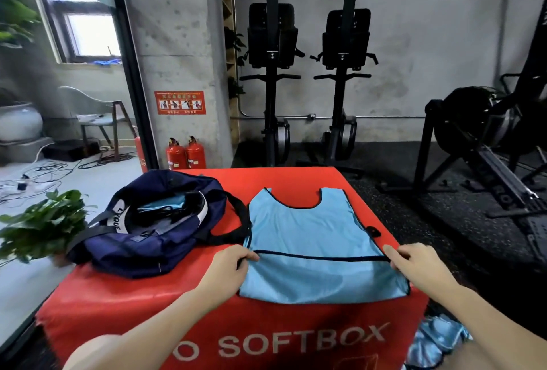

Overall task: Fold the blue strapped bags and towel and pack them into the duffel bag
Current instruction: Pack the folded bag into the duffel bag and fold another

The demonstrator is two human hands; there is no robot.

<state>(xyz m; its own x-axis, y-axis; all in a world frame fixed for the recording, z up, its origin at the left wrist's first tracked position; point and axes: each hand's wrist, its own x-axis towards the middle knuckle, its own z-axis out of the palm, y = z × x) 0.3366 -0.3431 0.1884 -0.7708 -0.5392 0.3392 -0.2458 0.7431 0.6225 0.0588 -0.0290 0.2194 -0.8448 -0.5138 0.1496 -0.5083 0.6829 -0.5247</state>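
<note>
Red softbox (183,304), duffel bag (154,236) contents mostly hidden.

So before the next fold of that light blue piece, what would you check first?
1. Left hand pinches the light blue strapped bag at its left edge: ok.
2. Right hand holds the right edge: ok.
3. Fabric lies flat on the red soft box: ok.
4. Navy duffel bag is open: ok.
5. Room left inside the duffel: cannot tell.

Bare left hand (228,266), bare right hand (414,266) (forearms unsleeved)
</note>
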